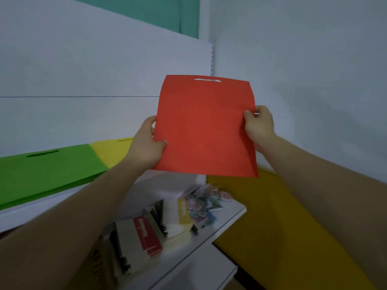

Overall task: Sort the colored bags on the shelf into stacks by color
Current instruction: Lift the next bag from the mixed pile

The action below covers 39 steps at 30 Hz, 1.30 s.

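Status: I hold red bag (206, 126) upright in mid-air, ctr frame. Left grip (146, 145) pinches its 9 o'clock edge, right grip (259, 126) its 3 o'clock edge. Done: green stack (46, 166) lies at 8 o'clock on shelf (25, 218), w/ yellow bags (113, 149) just beside it. Remaining, est.: no red stack visible; this bag still needs placing.

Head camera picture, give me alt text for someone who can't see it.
A left hand and right hand hold a red bag upright by its side edges. On the shelf at left lie green bags and a yellow bag.
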Available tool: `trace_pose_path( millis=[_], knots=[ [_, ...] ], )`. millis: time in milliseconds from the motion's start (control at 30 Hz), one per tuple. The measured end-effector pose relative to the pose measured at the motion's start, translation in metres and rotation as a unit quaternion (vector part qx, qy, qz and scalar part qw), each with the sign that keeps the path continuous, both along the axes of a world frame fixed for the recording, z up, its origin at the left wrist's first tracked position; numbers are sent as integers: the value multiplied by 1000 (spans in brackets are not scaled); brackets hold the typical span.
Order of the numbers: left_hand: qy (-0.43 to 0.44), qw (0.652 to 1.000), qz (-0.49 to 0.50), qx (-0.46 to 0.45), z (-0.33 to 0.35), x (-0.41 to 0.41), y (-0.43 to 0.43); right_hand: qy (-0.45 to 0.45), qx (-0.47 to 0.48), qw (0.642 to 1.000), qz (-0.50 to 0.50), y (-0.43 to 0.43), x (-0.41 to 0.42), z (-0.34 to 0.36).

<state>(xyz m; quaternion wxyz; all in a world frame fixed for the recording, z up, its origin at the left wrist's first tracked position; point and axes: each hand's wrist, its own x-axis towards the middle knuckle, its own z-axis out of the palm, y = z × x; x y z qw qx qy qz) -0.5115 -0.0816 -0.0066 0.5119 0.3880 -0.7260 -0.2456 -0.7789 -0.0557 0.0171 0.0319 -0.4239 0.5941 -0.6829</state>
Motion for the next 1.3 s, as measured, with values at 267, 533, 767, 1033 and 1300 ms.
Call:
trace_pose_path(
  millis=[267, 533, 767, 1033, 1300],
  knots=[
    [6, 995, -99, 16, -6, -98, -37, -2, 10, 997, -77, 2, -89, -7],
    [-3, 994, -105, -3, 7, -153, -105, 13, 6, 995, -94, -57, -138, 10],
    [-21, 999, -34, -7, 15, -146, -151, 19, -1, 999, -34, -135, -141, 13],
    [-44, 993, 113, 4, 8, -134, -185, 28, 1, 996, 86, -238, -130, 7],
    [-69, 965, 250, 31, -5, -146, -194, 35, 44, 974, 218, -314, -125, 0]
  ],
)
